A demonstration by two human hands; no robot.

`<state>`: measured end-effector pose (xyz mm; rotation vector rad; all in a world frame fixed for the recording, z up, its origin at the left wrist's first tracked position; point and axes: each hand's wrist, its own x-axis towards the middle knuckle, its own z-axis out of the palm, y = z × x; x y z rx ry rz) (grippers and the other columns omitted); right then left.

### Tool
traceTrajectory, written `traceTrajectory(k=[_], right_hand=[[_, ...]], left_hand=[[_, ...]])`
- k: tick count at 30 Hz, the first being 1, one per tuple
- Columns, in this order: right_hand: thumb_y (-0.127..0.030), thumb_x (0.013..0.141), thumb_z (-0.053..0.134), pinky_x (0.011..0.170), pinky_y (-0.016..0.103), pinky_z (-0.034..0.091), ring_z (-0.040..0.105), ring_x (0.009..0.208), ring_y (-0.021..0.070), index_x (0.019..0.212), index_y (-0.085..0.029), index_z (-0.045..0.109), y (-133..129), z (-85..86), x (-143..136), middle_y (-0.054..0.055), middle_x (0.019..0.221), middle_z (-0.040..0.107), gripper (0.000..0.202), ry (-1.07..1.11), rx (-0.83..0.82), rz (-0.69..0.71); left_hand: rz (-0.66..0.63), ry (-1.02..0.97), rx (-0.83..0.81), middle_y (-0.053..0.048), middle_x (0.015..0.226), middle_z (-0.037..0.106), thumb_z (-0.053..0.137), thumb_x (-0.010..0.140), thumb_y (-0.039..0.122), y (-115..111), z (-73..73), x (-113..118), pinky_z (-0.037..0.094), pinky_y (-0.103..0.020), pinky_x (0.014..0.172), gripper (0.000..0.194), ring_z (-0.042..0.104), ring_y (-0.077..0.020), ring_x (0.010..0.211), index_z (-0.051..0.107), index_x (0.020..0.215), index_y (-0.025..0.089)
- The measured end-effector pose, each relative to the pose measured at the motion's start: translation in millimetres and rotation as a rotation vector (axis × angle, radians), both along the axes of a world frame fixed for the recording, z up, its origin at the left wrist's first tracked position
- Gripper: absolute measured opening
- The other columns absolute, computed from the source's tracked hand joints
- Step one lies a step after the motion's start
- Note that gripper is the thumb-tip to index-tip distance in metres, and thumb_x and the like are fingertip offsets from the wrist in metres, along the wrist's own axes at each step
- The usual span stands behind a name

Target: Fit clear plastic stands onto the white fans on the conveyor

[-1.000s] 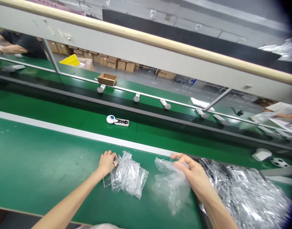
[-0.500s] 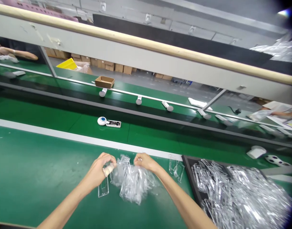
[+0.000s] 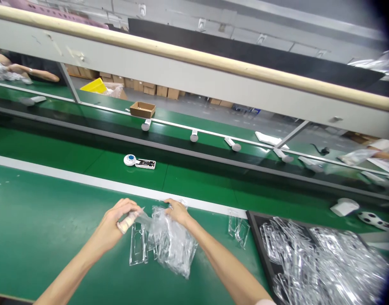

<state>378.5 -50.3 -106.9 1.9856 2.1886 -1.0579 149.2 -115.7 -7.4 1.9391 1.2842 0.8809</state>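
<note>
My left hand (image 3: pixel 118 220) is closed in a pinch on the edge of a clear plastic bag (image 3: pixel 145 218), which stretches from a crumpled pile of clear plastic bags (image 3: pixel 175 245). A pale wrap covers its thumb. My right hand (image 3: pixel 178 212) lies at the top of that pile, fingers curled onto the plastic; the exact grip is partly hidden. Just below my left hand, a clear moulded plastic tray (image 3: pixel 137 250) lies on the green table, beside the pile's left edge. Two more clear plastic pieces (image 3: pixel 238 228) lie right of my right hand.
A black tray (image 3: pixel 259 250) heaped with clear plastic pieces stands at the right. On the green belt (image 3: pixel 201 178) lies a white device with a round head (image 3: pixel 130 160) and exposed circuitry. White parts (image 3: pixel 344 206) rest farther right. Co-workers' arms (image 3: pixel 45 75) show across the line.
My left hand has moved left, drawing a bag's edge out from the pile. My right hand has shifted slightly left over the bags. The clear tray below my left hand shows more fully.
</note>
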Motion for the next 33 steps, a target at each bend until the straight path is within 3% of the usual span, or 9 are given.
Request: traceTrajectory(k=[4, 7, 12, 15, 18, 22, 26, 29, 33], right_hand=[[-0.017, 0.077, 0.055, 0.076, 0.026, 0.039, 0.061, 0.095, 0.019, 0.091, -0.024, 0.068, 3.6, -0.6, -11.7, 0.001, 0.095, 0.07, 0.021, 0.001, 0.026, 0.016], [-0.013, 0.076, 0.054, 0.075, 0.026, 0.039, 0.061, 0.092, 0.0193, 0.086, -0.021, 0.069, 1.9, 8.9, -12.4, 0.003, 0.091, 0.07, 0.02, 0.019, 0.062, 0.039], [-0.015, 0.082, 0.046, 0.073, 0.022, 0.039, 0.061, 0.086, 0.0153, 0.091, -0.023, 0.068, -17.5, 61.5, 7.0, 0.0, 0.09, 0.07, 0.025, 0.119, 0.149, 0.13], [-0.017, 0.087, 0.04, 0.076, 0.024, 0.039, 0.062, 0.087, 0.0168, 0.093, -0.024, 0.069, -36.8, 94.9, 22.5, 0.001, 0.091, 0.071, 0.03, 0.115, 0.204, 0.204], [-0.015, 0.085, 0.042, 0.075, 0.027, 0.039, 0.063, 0.088, 0.0215, 0.099, -0.021, 0.068, -56.5, 112.0, 41.4, 0.006, 0.089, 0.071, 0.03, -0.077, 0.164, 0.213], [-0.02, 0.083, 0.046, 0.067, 0.026, 0.037, 0.062, 0.079, 0.0212, 0.11, -0.025, 0.062, -81.1, 121.6, 73.6, 0.003, 0.076, 0.068, 0.031, -0.13, 0.135, -0.005], [-0.024, 0.081, 0.05, 0.067, 0.026, 0.037, 0.062, 0.076, 0.0208, 0.092, -0.027, 0.066, -106.5, 137.1, 100.9, 0.0, 0.067, 0.065, 0.02, -0.103, 0.115, -0.134], [-0.029, 0.084, 0.05, 0.071, 0.026, 0.039, 0.063, 0.087, 0.0211, 0.093, -0.028, 0.066, -115.9, 136.0, 102.8, 0.001, 0.076, 0.069, 0.019, -0.093, 0.141, -0.218], [-0.027, 0.082, 0.055, 0.076, 0.027, 0.04, 0.062, 0.099, 0.0226, 0.115, -0.025, 0.059, -102.3, 91.1, 75.7, 0.006, 0.098, 0.071, 0.034, -0.174, 0.025, -0.163]], left_hand=[[0.014, -0.029, -0.079, -0.006, 0.101, 0.065, 0.047, 0.087, 0.031, -3.8, -6.8, -7.1, 0.046, -0.03, 0.084, 0.02, 0.059, -0.0189, 0.097, 0.065, 0.089, 0.022], [0.053, -0.06, -0.128, -0.006, 0.1, 0.066, 0.046, 0.087, 0.035, -8.1, -8.6, -14.8, 0.046, -0.029, 0.084, 0.023, 0.06, -0.0191, 0.095, 0.066, 0.091, 0.022], [0.179, -0.072, -0.205, -0.005, 0.099, 0.068, 0.051, 0.083, 0.044, -16.5, -8.0, -32.5, 0.046, -0.026, 0.081, 0.029, 0.062, -0.0207, 0.093, 0.066, 0.093, 0.021], [0.18, -0.045, -0.221, -0.004, 0.096, 0.069, 0.05, 0.083, 0.041, -17.0, -8.3, -34.7, 0.046, -0.026, 0.079, 0.028, 0.063, -0.0207, 0.091, 0.066, 0.095, 0.021], [0.081, 0.048, -0.223, -0.004, 0.092, 0.07, 0.043, 0.084, 0.033, -4.4, -12.5, -18.9, 0.047, -0.026, 0.076, 0.03, 0.064, -0.0198, 0.087, 0.065, 0.102, 0.021], [-0.076, 0.402, -0.316, -0.005, 0.093, 0.071, 0.039, 0.085, 0.026, 31.8, -35.8, 26.2, 0.046, -0.026, 0.076, 0.046, 0.065, -0.0184, 0.087, 0.05, 0.129, 0.021], [-0.112, 0.603, -0.373, -0.009, 0.101, 0.071, 0.055, 0.074, 0.022, 62.4, -71.6, 68.9, 0.045, -0.03, 0.078, 0.041, 0.063, -0.0249, 0.098, 0.062, 0.114, 0.021], [-0.108, 0.685, -0.371, -0.011, 0.094, 0.071, 0.055, 0.073, 0.021, 69.4, -89.1, 83.5, 0.046, -0.033, 0.072, 0.026, 0.065, -0.0283, 0.091, 0.067, 0.096, 0.019], [-0.111, 0.71, -0.259, -0.01, 0.093, 0.07, 0.043, 0.082, 0.018, 63.0, -95.5, 84.3, 0.043, -0.032, 0.073, 0.022, 0.063, -0.0247, 0.09, 0.065, 0.088, 0.02]])
